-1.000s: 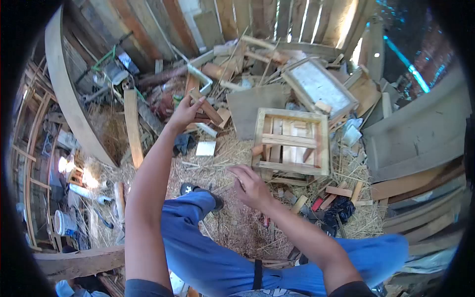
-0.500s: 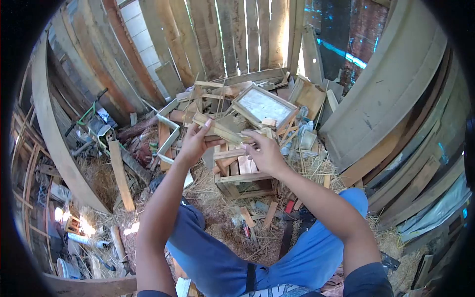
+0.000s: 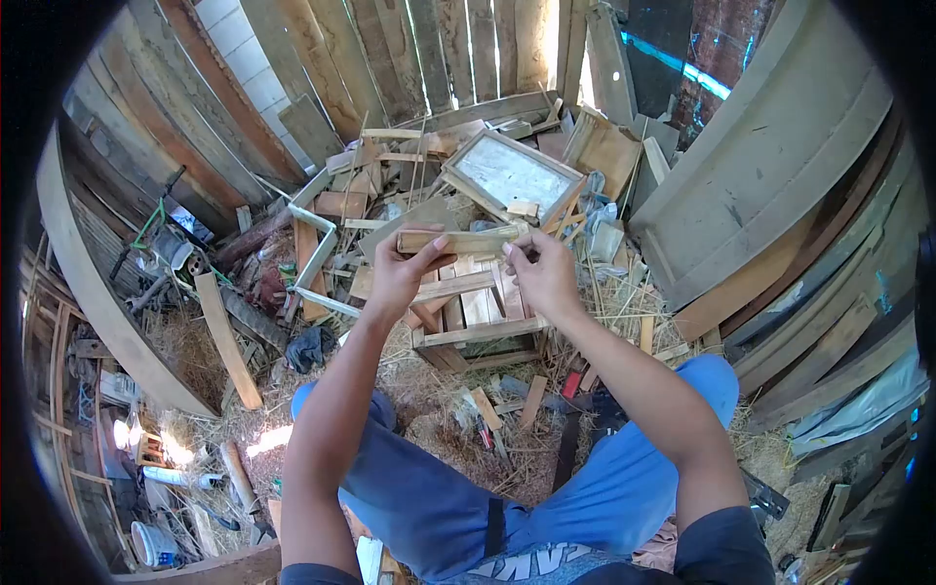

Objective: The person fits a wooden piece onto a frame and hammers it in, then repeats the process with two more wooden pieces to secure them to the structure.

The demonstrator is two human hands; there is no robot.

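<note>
A short strip of wood [image 3: 473,242] is held up level between both hands. My left hand [image 3: 408,268] grips its left end, thumb along the near face. At the other end, my right hand [image 3: 542,271] pinches it between thumb and fingers. Just below and behind the hands stands a wooden crate-like frame [image 3: 478,333] with slats across it. A narrow bar of wood [image 3: 453,287] lies over its top, close under the left hand.
Behind the crate is a heap of scrap wood with a framed panel [image 3: 512,177]. A pale bent frame [image 3: 327,244] lies left of it. Large curved boards [image 3: 760,166] lean on the right. A red object [image 3: 571,384] and a hammer [image 3: 239,478] lie on the straw-covered ground.
The strip of wood has turned from slanting down to the right to nearly level. My right hand has risen and moved right; the view has shifted slightly.
</note>
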